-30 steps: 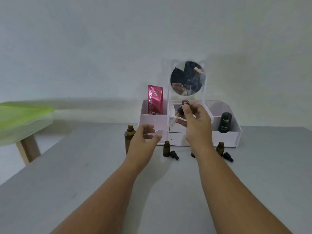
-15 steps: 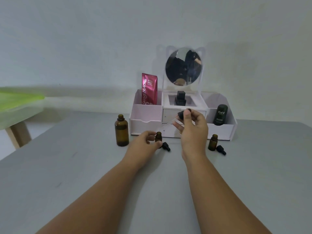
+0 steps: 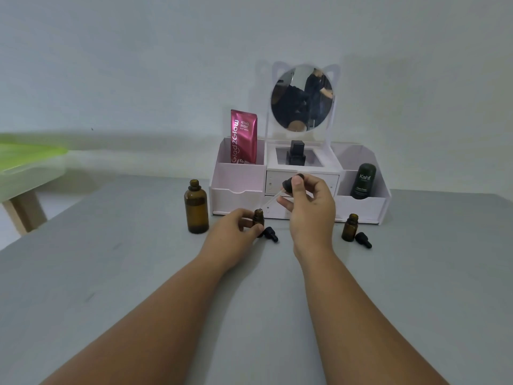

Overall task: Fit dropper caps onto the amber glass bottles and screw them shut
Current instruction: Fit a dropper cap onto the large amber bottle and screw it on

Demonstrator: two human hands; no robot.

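Observation:
My left hand point(image 3: 234, 229) grips a small amber bottle point(image 3: 258, 216) standing open on the grey table. My right hand point(image 3: 311, 209) holds a black dropper cap point(image 3: 290, 184) above and to the right of it, the glass pipette point(image 3: 273, 198) slanting down toward the bottle's mouth without reaching it. A loose dropper cap point(image 3: 270, 234) lies just right of the held bottle. A tall amber bottle point(image 3: 196, 207) stands uncapped at the left. Another small amber bottle point(image 3: 349, 227) stands at the right beside a loose cap point(image 3: 363, 239).
A white organiser point(image 3: 238, 187) with a round mirror point(image 3: 302, 98) stands behind the bottles, holding a pink sachet point(image 3: 243, 137), a black bottle point(image 3: 296, 152) and a dark green tube point(image 3: 363, 181). A green-topped table point(image 3: 27, 162) stands at the far left.
My left hand dropped to the table and closed on the small amber bottle. My right hand came down with the dropper cap. The view tilted down.

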